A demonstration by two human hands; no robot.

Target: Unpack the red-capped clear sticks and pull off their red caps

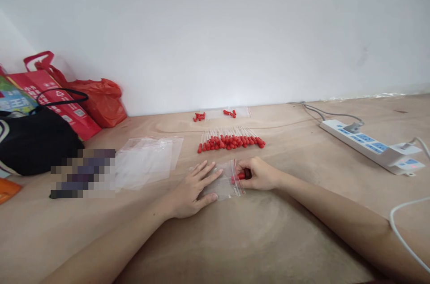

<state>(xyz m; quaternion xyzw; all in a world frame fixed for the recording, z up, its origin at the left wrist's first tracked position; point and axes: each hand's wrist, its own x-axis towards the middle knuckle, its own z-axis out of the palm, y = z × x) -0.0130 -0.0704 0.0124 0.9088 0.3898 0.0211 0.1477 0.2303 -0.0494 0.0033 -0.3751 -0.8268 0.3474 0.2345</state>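
My left hand point(195, 190) lies flat with fingers spread, pressing on a clear zip bag point(224, 189) on the table. At the bag's red-lined mouth, my right hand point(260, 174) is closed around red-bulbed droppers point(238, 177). Their red ends show between thumb and fingers, while the stems are hard to make out through the plastic. Just beyond both hands, many droppers point(231, 141) lie in a row, with red bulbs toward me and thin pale stems pointing away.
Flat zip bags point(148, 161) lie to the left. Another bag point(215, 114) with red-bulbed pieces rests near the wall. At the right are a power strip point(369, 143) and a white cable point(399, 225). Black point(40, 140) and red bags point(104, 102) stand far left.
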